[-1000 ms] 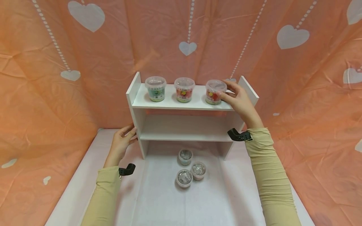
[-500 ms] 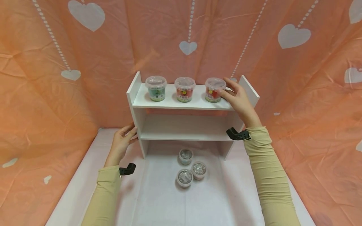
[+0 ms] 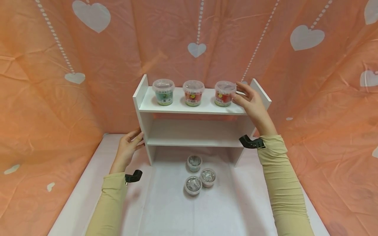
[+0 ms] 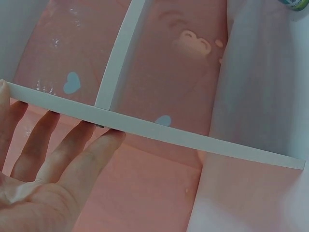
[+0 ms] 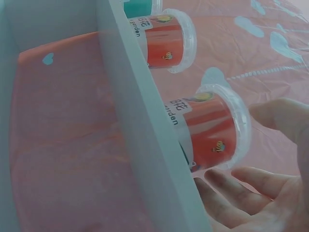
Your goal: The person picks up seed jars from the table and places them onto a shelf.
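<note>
A white two-tier shelf (image 3: 195, 128) bears three lidded plastic cups in a row on its top board. At left is the green-labelled cup (image 3: 164, 96), then a red-labelled cup (image 3: 193, 97) in the middle. The right-hand red-labelled cup (image 3: 222, 98) stands upright beside my right hand (image 3: 251, 104). That hand's thumb and fingers are spread around the cup's right side, with a gap showing at the lid (image 5: 241, 125) in the right wrist view. My left hand (image 3: 127, 149) touches the shelf's left side panel (image 4: 154, 129) with extended fingers, their tips partly hidden behind the panel.
Three more lidded cups with silvery packets inside sit on the white tabletop: one (image 3: 194, 163) at the back, one (image 3: 208, 177) to the right and one (image 3: 193, 186) nearest me. An orange curtain with hearts (image 3: 116, 98) hangs behind and at both sides.
The right-hand red-labelled cup has moved slightly back and settled on the top board. My right hand has loosened from it and shifted a little to the right. My left hand stays put.
</note>
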The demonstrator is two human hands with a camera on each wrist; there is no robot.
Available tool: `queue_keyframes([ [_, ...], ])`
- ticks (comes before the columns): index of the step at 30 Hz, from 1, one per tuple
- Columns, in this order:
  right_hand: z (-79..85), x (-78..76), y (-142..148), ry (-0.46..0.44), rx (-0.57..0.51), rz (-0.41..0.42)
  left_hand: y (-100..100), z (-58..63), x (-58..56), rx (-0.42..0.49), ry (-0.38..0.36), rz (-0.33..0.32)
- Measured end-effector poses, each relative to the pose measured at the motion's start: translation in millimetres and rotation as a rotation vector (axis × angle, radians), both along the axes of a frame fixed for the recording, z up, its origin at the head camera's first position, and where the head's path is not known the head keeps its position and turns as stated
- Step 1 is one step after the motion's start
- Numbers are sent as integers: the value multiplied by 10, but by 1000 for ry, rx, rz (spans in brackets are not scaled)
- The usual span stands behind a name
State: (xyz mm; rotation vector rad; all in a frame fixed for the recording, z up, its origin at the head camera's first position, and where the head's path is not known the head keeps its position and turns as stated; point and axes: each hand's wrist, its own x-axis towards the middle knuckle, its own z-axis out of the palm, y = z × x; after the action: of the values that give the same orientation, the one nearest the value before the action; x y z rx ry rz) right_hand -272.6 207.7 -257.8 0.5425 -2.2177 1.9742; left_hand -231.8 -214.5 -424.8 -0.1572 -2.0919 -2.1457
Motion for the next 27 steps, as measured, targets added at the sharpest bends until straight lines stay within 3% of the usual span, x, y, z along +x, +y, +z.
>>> queue_keyframes([
  [16, 37, 208, 181, 83, -136, 23, 0, -1, 2, 4, -22, 1],
  [27, 27, 342, 240, 147, -153, 23, 10, 8, 7, 11, -32, 0],
])
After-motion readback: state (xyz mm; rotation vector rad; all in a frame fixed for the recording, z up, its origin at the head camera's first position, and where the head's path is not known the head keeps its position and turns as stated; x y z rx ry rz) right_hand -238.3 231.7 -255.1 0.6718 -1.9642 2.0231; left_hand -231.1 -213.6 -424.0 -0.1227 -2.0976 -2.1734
